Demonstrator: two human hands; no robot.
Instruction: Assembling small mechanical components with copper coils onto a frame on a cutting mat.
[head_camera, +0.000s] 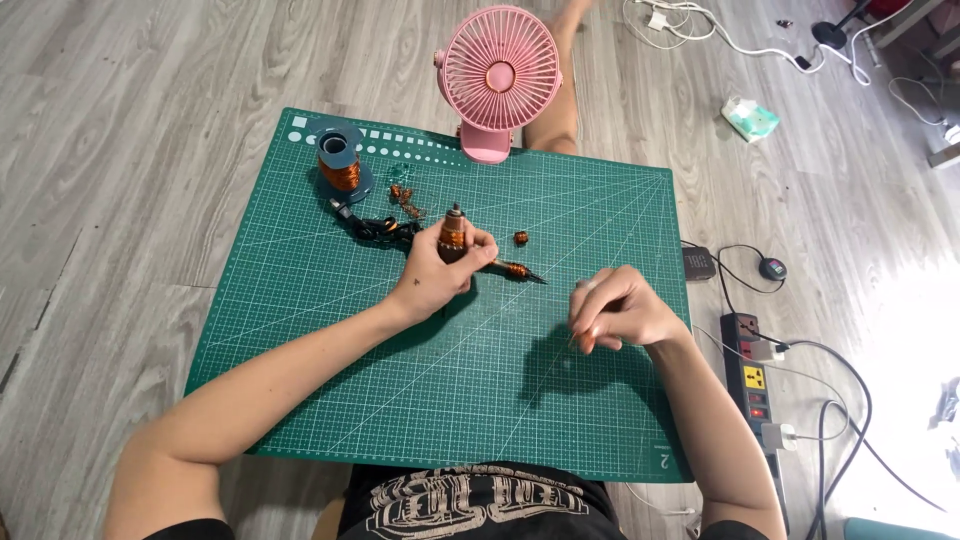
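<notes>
My left hand grips a small copper-wound motor rotor upright over the green cutting mat. A thin dark rod with a small copper coil on it sticks out to the right from under that hand. My right hand hovers over the mat's right half with its fingertips pinched together, apparently on a very fine wire that is too thin to make out.
At the mat's far left stands a spool of copper wire, beside a tangle of dark wire and small copper parts. A loose small coil lies near. A pink fan stands at the far edge. On the floor at right: a power strip and cables.
</notes>
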